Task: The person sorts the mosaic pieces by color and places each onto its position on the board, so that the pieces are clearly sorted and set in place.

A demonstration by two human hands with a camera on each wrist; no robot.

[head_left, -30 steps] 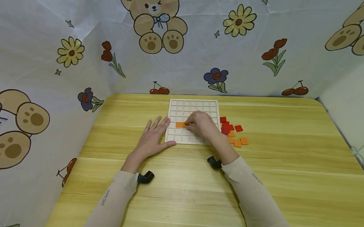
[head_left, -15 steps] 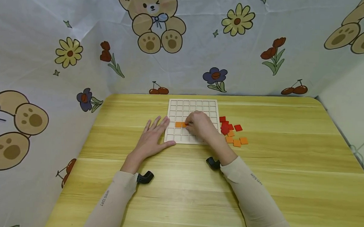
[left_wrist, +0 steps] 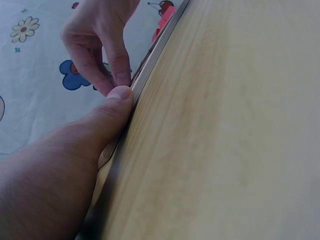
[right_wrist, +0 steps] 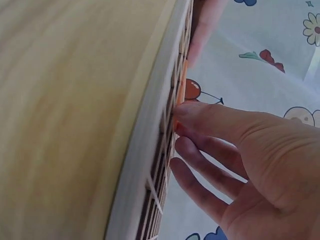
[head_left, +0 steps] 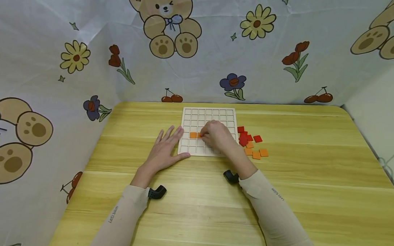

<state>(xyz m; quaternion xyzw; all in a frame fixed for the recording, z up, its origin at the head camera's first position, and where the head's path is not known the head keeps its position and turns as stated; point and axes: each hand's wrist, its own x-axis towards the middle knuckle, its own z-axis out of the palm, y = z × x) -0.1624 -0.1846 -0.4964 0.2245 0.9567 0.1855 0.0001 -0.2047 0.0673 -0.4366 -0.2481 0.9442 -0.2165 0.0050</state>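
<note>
A pale wooden grid board (head_left: 208, 111) lies on the table with two orange square tiles (head_left: 193, 135) side by side in one row. My left hand (head_left: 165, 147) lies spread at the board's left side, fingertips on its edge and thumb at the near corner. In the left wrist view, the thumb (left_wrist: 117, 100) rests along the rim. Over the middle of the board, my right hand (head_left: 217, 135) pinches a small square tile at the end of the orange row. Its red edge (right_wrist: 178, 129) shows by the fingertips in the right wrist view; the rest is hidden.
Right of the board lie loose red tiles (head_left: 243, 138), some overlapping, and several orange tiles (head_left: 256, 155) nearer to me. Patterned cloth (head_left: 205, 72) hangs behind the table's far edge. A black wrist mount (head_left: 157, 192) sticks out from the left sleeve.
My right fingers have settled slightly lower at the row, and the red showing there a second ago is covered. My left hand stays in place.
</note>
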